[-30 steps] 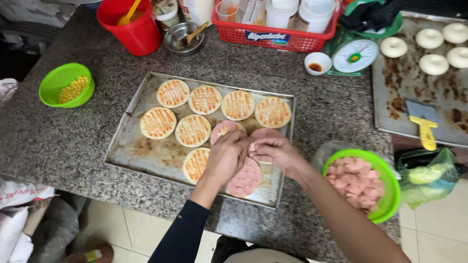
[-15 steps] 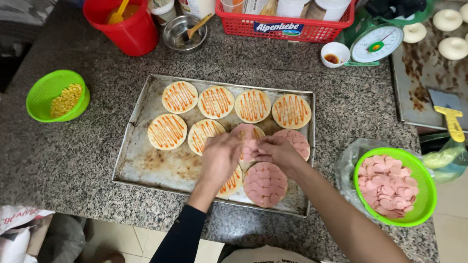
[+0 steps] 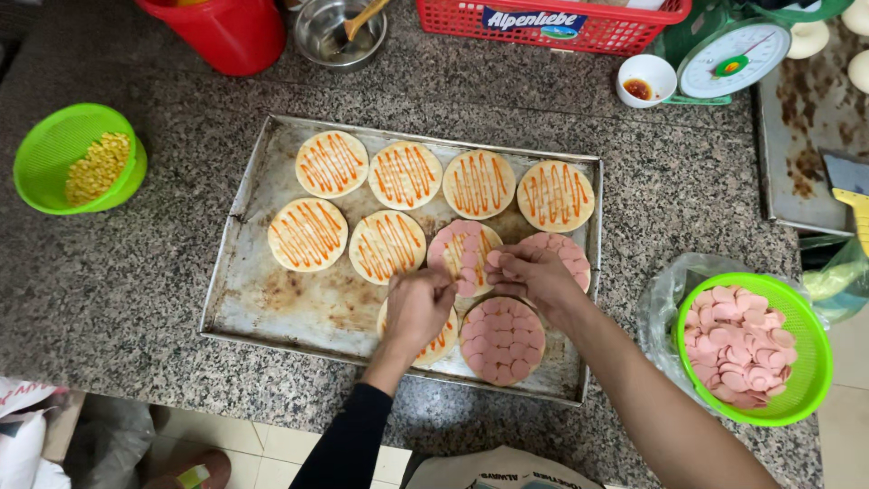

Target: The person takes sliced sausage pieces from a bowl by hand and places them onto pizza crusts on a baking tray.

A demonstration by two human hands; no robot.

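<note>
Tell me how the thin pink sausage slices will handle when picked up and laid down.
The sausage slices look thin and flat, so probably light and bendy. Their glossy faces suggest slipperiness. Heaped in the green basket, they may cling together.

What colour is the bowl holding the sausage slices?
Bright green bowl, holding pink sausage slices; head view shows it best.

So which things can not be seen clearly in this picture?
Head view:
- Dough round under the left hand: mostly covered.
- Sausage slices in the right hand: count hidden by fingers.
- Red bucket: cut off by the top edge.
- Metal bowl: contents unclear.
</note>
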